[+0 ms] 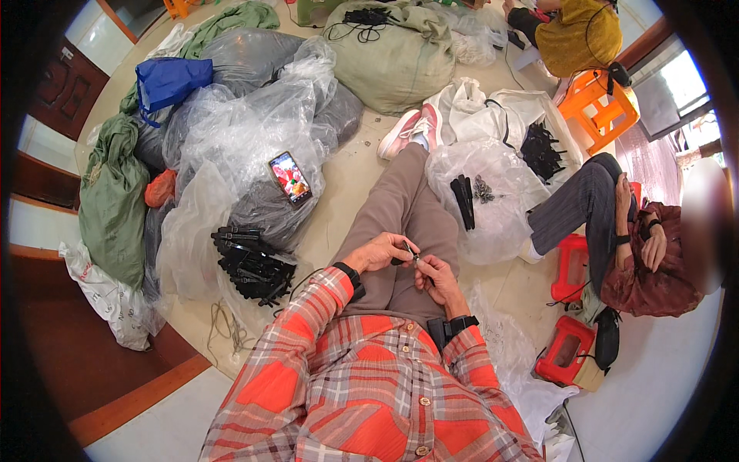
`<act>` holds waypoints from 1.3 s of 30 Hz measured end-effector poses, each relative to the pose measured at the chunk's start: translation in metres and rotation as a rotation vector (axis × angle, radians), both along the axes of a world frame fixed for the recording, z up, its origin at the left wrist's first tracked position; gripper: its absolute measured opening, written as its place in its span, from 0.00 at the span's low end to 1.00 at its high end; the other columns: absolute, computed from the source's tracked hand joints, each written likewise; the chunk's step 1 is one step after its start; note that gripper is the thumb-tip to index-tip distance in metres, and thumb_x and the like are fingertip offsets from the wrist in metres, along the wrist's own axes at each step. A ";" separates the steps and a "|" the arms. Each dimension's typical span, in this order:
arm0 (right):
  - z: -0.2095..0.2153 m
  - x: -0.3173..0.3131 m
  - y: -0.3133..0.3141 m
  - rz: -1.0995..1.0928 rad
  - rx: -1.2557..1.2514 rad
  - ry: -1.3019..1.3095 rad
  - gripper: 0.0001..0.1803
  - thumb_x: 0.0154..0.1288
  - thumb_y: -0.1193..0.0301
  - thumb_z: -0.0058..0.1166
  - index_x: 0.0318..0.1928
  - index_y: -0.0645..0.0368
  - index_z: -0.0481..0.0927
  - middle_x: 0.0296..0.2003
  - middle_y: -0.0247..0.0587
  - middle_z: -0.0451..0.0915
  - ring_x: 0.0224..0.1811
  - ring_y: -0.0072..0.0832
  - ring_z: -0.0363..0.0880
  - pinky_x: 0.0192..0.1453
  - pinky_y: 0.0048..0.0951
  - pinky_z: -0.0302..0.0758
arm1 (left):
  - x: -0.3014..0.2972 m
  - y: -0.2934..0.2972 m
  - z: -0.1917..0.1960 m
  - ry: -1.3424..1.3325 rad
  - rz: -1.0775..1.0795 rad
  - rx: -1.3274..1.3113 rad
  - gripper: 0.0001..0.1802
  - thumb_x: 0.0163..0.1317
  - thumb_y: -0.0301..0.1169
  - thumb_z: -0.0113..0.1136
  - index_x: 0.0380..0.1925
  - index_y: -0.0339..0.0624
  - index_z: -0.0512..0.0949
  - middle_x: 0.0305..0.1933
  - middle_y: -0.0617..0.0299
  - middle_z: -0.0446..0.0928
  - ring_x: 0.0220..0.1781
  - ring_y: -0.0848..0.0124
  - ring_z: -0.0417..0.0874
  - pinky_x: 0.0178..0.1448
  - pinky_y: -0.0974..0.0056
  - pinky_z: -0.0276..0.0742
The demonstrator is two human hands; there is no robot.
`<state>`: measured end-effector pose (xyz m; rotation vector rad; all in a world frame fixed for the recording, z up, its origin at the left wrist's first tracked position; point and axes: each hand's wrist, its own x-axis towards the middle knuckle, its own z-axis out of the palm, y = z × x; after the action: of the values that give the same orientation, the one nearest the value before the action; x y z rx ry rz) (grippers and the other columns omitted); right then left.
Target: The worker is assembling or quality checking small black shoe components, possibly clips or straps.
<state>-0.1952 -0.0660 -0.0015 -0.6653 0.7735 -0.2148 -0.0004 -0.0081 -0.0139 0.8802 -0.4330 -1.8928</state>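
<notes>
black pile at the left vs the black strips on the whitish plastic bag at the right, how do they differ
The black pile is a large heap; the black strips form a small bundle. Pieces in the pile overlap in layers, while the strips lie roughly side by side. The pile sits left of the legs, the strips right. Both are black.

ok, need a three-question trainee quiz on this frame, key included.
1. True or false: the phone lies on plastic bags.
2. In the picture, where is the blue bag relative to the phone? A) lower right B) upper left C) directly below
3. What does the wearer's left hand hold?

Key: 1. True. 2. B. 3. A small dark piece, its exact kind unclear.
</notes>
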 end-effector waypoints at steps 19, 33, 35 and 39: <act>0.006 0.002 0.001 -0.002 0.009 -0.004 0.06 0.61 0.70 0.54 0.33 0.57 0.73 0.22 0.32 0.74 0.20 0.20 0.72 0.23 0.20 0.69 | 0.000 0.001 0.004 -0.011 0.009 -0.003 0.10 0.53 0.19 0.58 0.37 0.33 0.76 0.31 0.59 0.76 0.31 0.70 0.75 0.37 0.68 0.70; 0.005 0.002 0.000 -0.006 0.014 0.006 0.06 0.61 0.70 0.54 0.32 0.58 0.73 0.21 0.33 0.75 0.19 0.21 0.72 0.22 0.21 0.69 | 0.001 0.000 0.004 0.004 0.001 -0.005 0.10 0.53 0.19 0.57 0.37 0.33 0.76 0.32 0.58 0.76 0.32 0.70 0.75 0.39 0.68 0.72; 0.005 0.002 0.000 -0.008 0.021 0.001 0.06 0.61 0.70 0.54 0.32 0.58 0.73 0.21 0.33 0.75 0.19 0.21 0.72 0.22 0.21 0.69 | 0.001 0.001 0.005 0.001 0.005 -0.001 0.10 0.53 0.19 0.57 0.37 0.33 0.76 0.31 0.58 0.76 0.32 0.70 0.75 0.39 0.68 0.72; 0.003 0.002 0.000 -0.017 0.027 -0.001 0.06 0.61 0.71 0.54 0.32 0.58 0.73 0.21 0.34 0.75 0.19 0.21 0.73 0.22 0.21 0.70 | 0.001 0.000 0.005 -0.002 0.007 0.006 0.10 0.53 0.19 0.57 0.37 0.33 0.76 0.31 0.59 0.76 0.32 0.70 0.76 0.39 0.68 0.72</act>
<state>-0.1934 -0.0663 0.0019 -0.6335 0.7804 -0.2198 0.0005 -0.0082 -0.0085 0.8865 -0.4253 -1.8877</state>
